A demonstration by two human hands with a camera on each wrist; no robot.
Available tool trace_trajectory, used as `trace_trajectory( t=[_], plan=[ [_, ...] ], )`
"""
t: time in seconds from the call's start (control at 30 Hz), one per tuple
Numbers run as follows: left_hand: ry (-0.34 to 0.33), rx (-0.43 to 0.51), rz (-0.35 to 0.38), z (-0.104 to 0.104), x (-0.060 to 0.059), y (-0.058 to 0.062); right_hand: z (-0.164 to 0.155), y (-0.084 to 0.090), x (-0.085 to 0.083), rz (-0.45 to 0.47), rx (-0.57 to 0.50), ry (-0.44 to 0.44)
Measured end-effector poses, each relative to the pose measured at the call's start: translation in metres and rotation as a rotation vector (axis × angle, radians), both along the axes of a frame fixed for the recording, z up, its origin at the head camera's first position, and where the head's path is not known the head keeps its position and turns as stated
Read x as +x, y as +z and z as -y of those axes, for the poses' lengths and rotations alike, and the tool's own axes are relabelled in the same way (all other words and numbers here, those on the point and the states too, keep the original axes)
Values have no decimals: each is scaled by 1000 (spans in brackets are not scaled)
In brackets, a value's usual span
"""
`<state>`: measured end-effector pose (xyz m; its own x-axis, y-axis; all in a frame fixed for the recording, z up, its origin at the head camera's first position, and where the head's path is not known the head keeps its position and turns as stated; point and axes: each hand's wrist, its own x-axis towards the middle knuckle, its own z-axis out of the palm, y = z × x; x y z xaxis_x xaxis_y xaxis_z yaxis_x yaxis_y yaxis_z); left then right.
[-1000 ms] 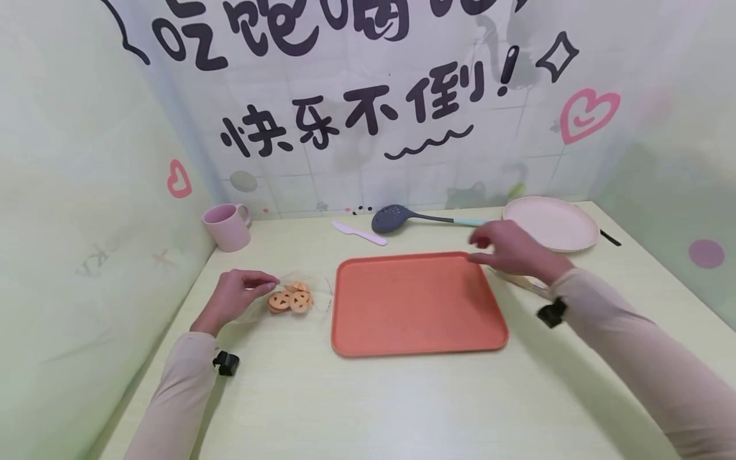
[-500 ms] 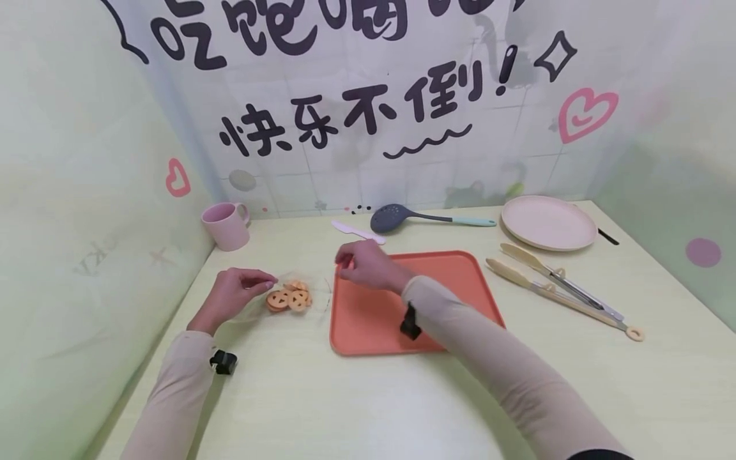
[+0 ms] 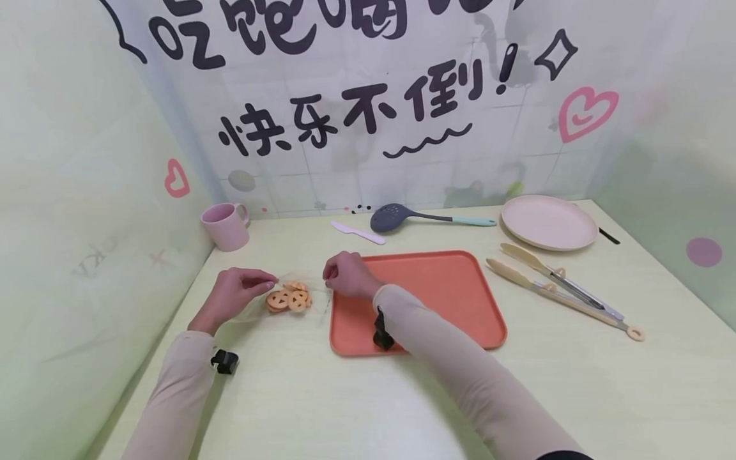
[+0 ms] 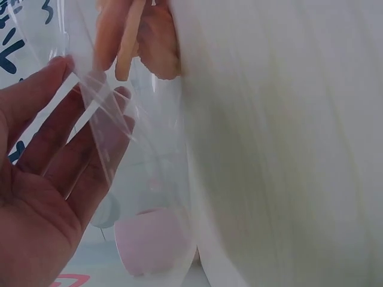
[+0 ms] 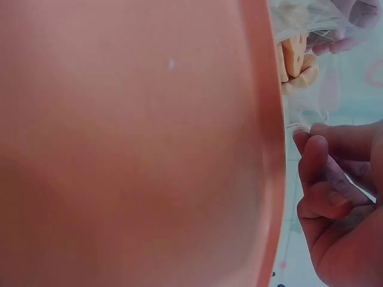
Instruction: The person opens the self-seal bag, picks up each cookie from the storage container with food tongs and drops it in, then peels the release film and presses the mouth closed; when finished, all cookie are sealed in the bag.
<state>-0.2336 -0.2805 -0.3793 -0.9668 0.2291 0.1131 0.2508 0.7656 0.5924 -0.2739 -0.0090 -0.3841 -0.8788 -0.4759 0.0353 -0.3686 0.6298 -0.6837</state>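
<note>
A clear plastic bag (image 3: 319,300) lies on the table left of the orange tray (image 3: 431,300). Inside it is a small heap of round, cookie-like pieces (image 3: 297,300) with cut-out holes. My left hand (image 3: 232,295) pinches the bag's left edge between thumb and fingertips; the left wrist view shows the film (image 4: 105,125) running between them. At the bag's right end, over the tray's left rim, is my right hand (image 3: 347,276). In the right wrist view its thumb and forefinger (image 5: 314,158) pinch the bag's edge while the other fingers curl.
Behind stand a pink mug (image 3: 225,227), a lilac knife (image 3: 358,232), a slotted spoon (image 3: 391,218) and a pink plate (image 3: 549,222). Tongs (image 3: 558,287) lie right of the tray. A black strip (image 3: 609,236) sits beside the plate. Walls close off the back and sides.
My right hand has swept left from beside the tongs, across the tray, to the bag's right end, and now grips it there. My left hand has stayed on the bag.
</note>
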Motion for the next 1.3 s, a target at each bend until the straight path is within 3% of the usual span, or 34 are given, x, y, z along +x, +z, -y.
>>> trace_trajectory(
  t=[0.13,0.23,0.37,0.47,0.57,0.7,0.93,1.3],
  plan=[
    [-35,-31,35,3,-2,7,1,-2,-1,12,-63,-6],
    [-65,-57,49,-2,-11,17,1,-1,-3,31,-95,-19],
    [-123,-86,30,-25,-30,32,-1,3,-4,76,-145,-42],
    [-210,-102,58,-47,-41,36,-1,6,-5,116,-185,-41],
    [-273,-98,139,-65,-46,34,0,7,-5,153,-222,-45],
    [-281,-82,216,-76,-49,26,0,6,-4,171,-268,-73],
    [-264,-46,207,-79,-51,16,-1,4,-3,124,-298,-88],
    [-239,82,279,-72,-52,8,0,1,-2,99,-318,-101]
  ],
)
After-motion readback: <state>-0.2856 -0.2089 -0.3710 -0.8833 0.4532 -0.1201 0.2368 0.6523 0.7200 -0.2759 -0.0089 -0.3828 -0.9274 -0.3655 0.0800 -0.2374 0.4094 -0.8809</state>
